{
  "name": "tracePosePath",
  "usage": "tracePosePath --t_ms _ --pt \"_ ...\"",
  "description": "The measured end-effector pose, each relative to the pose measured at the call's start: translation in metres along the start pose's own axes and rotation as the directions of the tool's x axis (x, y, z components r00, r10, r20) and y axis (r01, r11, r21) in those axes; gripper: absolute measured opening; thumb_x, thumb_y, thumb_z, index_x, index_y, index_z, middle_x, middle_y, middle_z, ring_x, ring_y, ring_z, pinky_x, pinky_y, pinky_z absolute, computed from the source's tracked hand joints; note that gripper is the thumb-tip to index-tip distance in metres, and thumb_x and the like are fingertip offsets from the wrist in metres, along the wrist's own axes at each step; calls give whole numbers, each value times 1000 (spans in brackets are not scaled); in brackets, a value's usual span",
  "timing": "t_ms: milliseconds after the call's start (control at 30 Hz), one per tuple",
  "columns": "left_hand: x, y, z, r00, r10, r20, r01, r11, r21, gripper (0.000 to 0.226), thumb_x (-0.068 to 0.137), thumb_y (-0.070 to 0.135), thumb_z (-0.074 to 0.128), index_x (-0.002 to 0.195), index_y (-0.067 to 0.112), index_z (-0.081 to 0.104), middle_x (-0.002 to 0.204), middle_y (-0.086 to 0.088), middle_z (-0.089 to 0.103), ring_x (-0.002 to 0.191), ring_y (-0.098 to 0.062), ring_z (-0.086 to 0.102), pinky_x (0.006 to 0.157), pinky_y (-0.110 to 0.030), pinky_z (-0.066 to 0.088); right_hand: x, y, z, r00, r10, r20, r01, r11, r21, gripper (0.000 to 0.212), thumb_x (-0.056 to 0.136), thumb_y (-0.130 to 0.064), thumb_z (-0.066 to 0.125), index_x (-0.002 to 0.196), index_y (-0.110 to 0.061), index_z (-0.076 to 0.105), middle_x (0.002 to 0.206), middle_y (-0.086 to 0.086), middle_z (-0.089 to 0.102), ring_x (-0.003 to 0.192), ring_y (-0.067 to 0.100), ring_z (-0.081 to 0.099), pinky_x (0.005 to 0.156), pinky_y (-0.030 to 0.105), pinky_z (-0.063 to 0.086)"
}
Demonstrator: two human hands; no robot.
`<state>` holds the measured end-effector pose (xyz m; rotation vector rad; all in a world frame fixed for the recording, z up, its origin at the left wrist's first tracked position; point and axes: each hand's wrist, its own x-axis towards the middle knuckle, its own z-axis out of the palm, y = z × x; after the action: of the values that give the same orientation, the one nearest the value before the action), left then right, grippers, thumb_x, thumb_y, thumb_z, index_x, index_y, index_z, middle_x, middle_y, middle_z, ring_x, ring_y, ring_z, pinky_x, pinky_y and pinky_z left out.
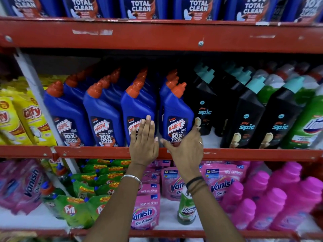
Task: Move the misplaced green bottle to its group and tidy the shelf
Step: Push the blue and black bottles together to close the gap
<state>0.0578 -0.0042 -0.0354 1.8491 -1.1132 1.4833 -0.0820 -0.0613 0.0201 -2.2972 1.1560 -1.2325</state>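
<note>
A green Domex bottle (186, 209) stands on the lower shelf among pink Vanish pouches (145, 212), partly behind my right forearm. More green bottles (308, 123) stand at the right end of the middle shelf, behind and beside black Spic bottles (244, 119). My right hand (185, 147) cups the base of the rightmost blue Harpic bottle (176, 116), thumb on its left side and fingers on its right. My left hand (143, 142) lies flat, fingers straight, against the label of the neighbouring blue Harpic bottle (135, 109).
Red shelf edges (87, 151) run across the view. Yellow Cify pouches (29, 119) fill the middle shelf's left. Below are green Pril pouches (73, 208) and pink bottles (272, 203). A bare white patch of shelf (210, 138) lies right of my hand.
</note>
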Motion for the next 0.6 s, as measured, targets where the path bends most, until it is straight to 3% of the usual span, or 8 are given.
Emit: tracePosePath --t_ms 67,133,200,300,433,533,600 --pt "-1 -1 0 1000 5 -11 -5 1000 9 60 99 30 23 153 8 4 161 -3 -1 148 -17 3 120 -40 -1 4 11 -29 998 -38 -59 37 999 -17 96 67 -73 63 131 -5 44 116 14 63 107 31 59 92 44 49" --pt "0 -1 1 1000 4 -19 -4 1000 14 60 99 29 23 153 9 5 161 -2 0 148 -16 4 120 -39 -1 16 28 -67 973 -35 -226 65 990 124 65 74 -63 65 115 -13 57 104 4 68 96 24 62 83 34 50" --pt "1 1 1 1000 13 -25 -12 1000 22 60 99 30 24 153 9 5 161 -2 0 148 -16 3 120 -38 -3 38 50 -105 907 -14 -420 127 962 242 44 81 -48 67 107 -13 59 98 4 67 94 23 61 82 30 44" --pt "1 2 0 999 26 -32 -24 998 54 61 99 30 26 153 9 7 161 -1 1 148 -15 4 120 -37 -3 84 86 -138 837 29 -546 113 968 224 46 84 -37 64 112 -2 54 108 18 59 104 34 53 92 39 39" --pt "2 3 -1 999 29 -25 -27 998 63 64 97 29 31 153 9 8 161 -1 1 148 -15 3 120 -37 -3 138 124 -151 919 53 -390 -23 996 82 68 81 -39 66 126 6 42 122 26 50 117 40 44 99 42 31" --pt "2 3 -1 999 27 -18 -26 997 71 63 98 30 29 153 10 7 161 -1 1 148 -15 3 120 -38 -3 155 138 -153 968 80 -237 -77 997 24 66 77 -39 72 120 2 45 119 25 54 114 41 49 91 48 42" --pt "3 4 -1 999 27 -19 -25 997 77 64 97 30 30 153 10 7 161 -1 1 148 -15 4 120 -38 -3 157 140 -157 970 95 -223 -91 995 26 61 74 -38 76 114 -1 49 116 23 57 111 39 51 84 47 45"
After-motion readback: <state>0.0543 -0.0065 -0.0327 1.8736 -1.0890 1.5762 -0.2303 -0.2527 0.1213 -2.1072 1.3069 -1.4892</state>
